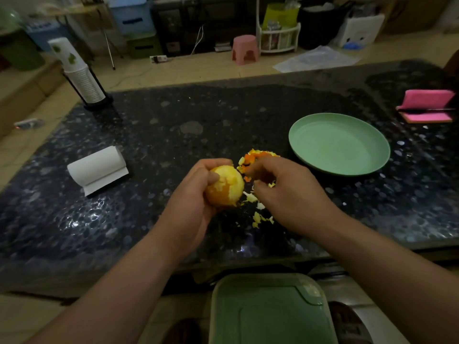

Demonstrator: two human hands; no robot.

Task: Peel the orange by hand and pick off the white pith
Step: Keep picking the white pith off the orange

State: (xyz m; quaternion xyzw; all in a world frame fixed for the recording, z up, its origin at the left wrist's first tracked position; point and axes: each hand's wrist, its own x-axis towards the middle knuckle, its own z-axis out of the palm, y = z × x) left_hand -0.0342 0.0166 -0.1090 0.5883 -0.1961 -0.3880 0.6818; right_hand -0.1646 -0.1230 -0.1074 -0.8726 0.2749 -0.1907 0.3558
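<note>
My left hand (196, 194) grips a peeled orange (227, 186) just above the dark speckled table (149, 135); pale pith patches still cover its flesh. My right hand (285, 192) hovers right beside the fruit with thumb and forefinger pinched together, seemingly on a tiny pale scrap that is too small to identify. Orange peel pieces (255, 157) lie heaped behind my right hand. Small white and yellow pith bits (259, 214) are scattered on the table below and between the hands.
A green plate (339, 145) sits to the right. A white paper roll (98, 167) lies at the left, a cup stack in a black holder (82, 78) stands at the far left, and pink sponges (426, 106) at the far right. A green bin lid (270, 311) is below the table edge.
</note>
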